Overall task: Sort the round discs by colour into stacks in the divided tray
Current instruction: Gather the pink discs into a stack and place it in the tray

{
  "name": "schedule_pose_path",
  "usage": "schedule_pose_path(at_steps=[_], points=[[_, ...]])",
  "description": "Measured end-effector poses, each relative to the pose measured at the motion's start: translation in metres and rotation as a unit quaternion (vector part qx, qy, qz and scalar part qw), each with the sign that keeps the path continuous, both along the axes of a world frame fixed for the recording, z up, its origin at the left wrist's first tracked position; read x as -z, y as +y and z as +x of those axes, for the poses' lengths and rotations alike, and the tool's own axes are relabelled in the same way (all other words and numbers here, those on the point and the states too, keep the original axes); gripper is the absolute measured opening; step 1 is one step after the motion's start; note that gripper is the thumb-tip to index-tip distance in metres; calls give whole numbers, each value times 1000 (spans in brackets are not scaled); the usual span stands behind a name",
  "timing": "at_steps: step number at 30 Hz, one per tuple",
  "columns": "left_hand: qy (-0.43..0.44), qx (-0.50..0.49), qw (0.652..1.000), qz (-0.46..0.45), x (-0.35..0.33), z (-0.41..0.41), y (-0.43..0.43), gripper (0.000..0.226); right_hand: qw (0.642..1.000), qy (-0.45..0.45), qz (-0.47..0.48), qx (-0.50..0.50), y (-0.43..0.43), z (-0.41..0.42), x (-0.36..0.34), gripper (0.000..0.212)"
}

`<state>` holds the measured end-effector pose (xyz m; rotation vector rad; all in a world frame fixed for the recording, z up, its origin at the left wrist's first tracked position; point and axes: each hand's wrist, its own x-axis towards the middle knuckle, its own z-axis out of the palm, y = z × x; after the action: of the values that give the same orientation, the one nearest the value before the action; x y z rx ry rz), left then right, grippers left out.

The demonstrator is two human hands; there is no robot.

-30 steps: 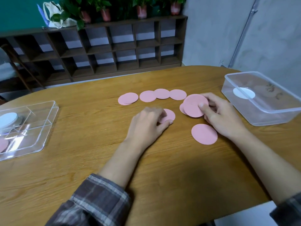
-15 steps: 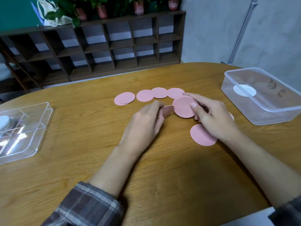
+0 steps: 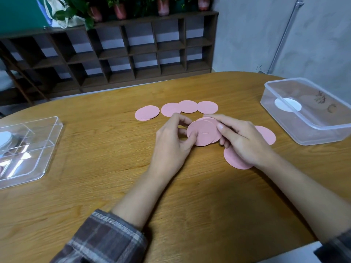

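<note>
Now the small pink stack (image 3: 204, 132) is over the middle of the table (image 3: 114, 186), faces tilted up toward me; being round, it has no long axis. My left hand (image 3: 171, 147) pinches its left edge and my right hand (image 3: 245, 143) pinches its right. More pink discs (image 3: 188, 106) lie in a row beyond, with the divided tray (image 3: 43, 158) far left.

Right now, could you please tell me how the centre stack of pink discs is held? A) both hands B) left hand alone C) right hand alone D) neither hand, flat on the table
A: the left hand and the right hand each pinch the stack of pink discs, one at either edge.
</note>
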<state>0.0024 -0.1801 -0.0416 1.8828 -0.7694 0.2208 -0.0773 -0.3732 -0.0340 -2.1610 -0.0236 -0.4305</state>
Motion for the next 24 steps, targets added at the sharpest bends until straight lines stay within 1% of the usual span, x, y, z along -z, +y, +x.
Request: schedule_pose_path(at_steps=[4,7,9,11,13,15,17,19,21,22,24], points=[[8,-8,1000,-4,0,-2,-1,22,1000,10,-9,-5,2,0,0,38],[4,-20,1000,-11,-1,-3,-1,23,999,8,-43,-13,5,-1,0,33],[-3,-22,1000,-8,-1,-5,-2,24,997,2,-71,-13,6,0,1,33],[-27,-23,999,7,-1,-6,-2,25,997,-8,-81,-2,4,1,1,31],[-70,-29,997,32,-1,-7,-2,27,997,-23,-77,16,-2,2,1,28],[-99,9,994,52,-2,-10,-3,27,996,-37,-69,40,-10,4,1,25],[-113,101,984,98,0,-15,-4,27,996,-50,-44,61,-15,6,1,24],[-135,173,959,180,3,-20,-6,37,996,-56,-18,71,-17,8,1,24],[-173,185,931,262,5,-22,-6,50,996,-49,-6,80,-19,9,1,25],[-182,182,923,286,5,-21,-6,53,995,-43,-3,86,-20,9,0,25],[-180,173,923,293,4,-20,-4,57,995,-37,7,95,-22,8,0,27]])
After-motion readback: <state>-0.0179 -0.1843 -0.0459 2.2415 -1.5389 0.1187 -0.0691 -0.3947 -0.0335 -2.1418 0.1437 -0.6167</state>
